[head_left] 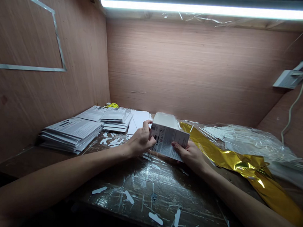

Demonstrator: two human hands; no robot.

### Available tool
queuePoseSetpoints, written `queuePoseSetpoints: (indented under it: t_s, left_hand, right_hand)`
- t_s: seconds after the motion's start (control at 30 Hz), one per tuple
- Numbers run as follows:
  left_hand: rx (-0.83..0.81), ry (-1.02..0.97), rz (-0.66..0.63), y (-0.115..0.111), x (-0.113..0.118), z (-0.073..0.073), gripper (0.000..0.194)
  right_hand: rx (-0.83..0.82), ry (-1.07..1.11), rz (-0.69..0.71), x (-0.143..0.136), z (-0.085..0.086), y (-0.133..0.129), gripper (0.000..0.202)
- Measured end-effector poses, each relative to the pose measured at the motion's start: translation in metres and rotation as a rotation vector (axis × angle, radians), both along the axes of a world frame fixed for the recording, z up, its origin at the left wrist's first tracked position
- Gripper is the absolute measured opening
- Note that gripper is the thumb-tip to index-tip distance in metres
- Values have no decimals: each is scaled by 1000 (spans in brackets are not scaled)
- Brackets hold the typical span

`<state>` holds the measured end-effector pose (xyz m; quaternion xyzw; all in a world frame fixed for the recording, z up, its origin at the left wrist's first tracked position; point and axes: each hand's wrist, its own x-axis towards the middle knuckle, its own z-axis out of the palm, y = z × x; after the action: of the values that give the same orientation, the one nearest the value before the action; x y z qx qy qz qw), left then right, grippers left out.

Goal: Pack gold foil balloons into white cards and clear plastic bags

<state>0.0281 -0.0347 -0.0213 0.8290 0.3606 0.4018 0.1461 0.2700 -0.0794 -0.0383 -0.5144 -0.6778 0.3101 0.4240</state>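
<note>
A printed card (167,142), white and grey with small text and symbols, is held up above the middle of the table, its printed face towards me. My left hand (142,138) grips its left edge, with the thumb on the front and a bent finger at the upper corner. At the lower right, my right hand (189,154) holds the same card, thumb across the print and fingers hidden behind it. Just behind the card lies a translucent pale stack (166,119).
Printed card stacks (73,130) stand at the left, beside white sheets (139,121). Small white cut-outs (155,218) are scattered over the dark table (140,186). Gold foil (238,162), white sticks (214,131) and clear plastic bags (259,143) lie at the right. Wooden panels (181,70) enclose the table.
</note>
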Motion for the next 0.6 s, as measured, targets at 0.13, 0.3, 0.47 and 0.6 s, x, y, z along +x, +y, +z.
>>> queuePoseSetpoints:
  t_s: [0.13,0.3,0.47,0.6]
  left_hand:
    - [57,81,64,-2,1,-4,72]
    - [48,51,20,3,-2,-10,69]
    - [2,-35,84,7,-5,-2,47]
    - [19,-102,167,6,-6,7,23]
  right_hand:
    - [-6,-37,-23,-2,1,-2,56]
    - [-10,1,-31,0,-2,1,52]
    - [-2,71,-51,6,-5,5,48]
    - [-17,157,-40,9,-9,6,47]
